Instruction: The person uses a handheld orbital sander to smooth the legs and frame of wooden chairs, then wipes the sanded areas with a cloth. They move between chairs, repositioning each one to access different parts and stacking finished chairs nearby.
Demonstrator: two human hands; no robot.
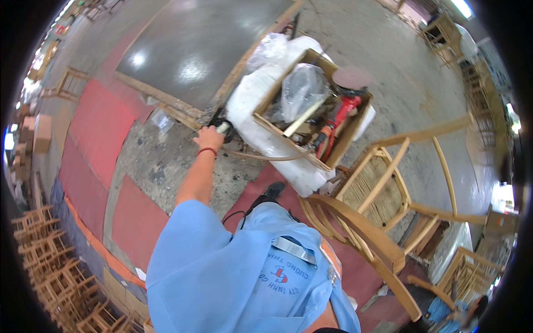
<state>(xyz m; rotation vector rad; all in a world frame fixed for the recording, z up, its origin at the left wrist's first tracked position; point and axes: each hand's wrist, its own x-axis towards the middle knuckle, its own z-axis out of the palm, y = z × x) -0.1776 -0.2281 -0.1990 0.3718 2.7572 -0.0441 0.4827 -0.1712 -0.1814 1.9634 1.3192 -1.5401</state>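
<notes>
Reaching hand: the left hand (210, 136) is stretching out from the blue sleeve, a red band sitting at its wrist, toward the near corner of the white foam padding (252, 105).
Fingers: they are curling around a small white rounded object (223, 127); what kind of object it is cannot be told.
Where the white object is sitting: it is lying at the fingertips, just beside a dark round part (222, 123) low against the foam, over the grey concrete floor (166, 161).
Other hand: the right hand is not showing anywhere in the view.
Wooden box: an open wooden box (311, 111) is resting on the foam, just beyond the hand.
Box contents: a red power tool (338, 119), a clear plastic bag (302, 89), a pale wooden stick (302, 117) and a round brownish disc (351, 77) are lying or leaning inside it.
Hose: a tan hose (261, 157) is running from near the hand along the base of the foam.
Chair: a wooden chair with a woven seat (377, 191) is standing to the right, close by the box.
Floor: red mats (105, 127) are covering parts of the concrete.
Tabletop: a dark glossy slab (194, 50) is lying ahead of the hand.
</notes>
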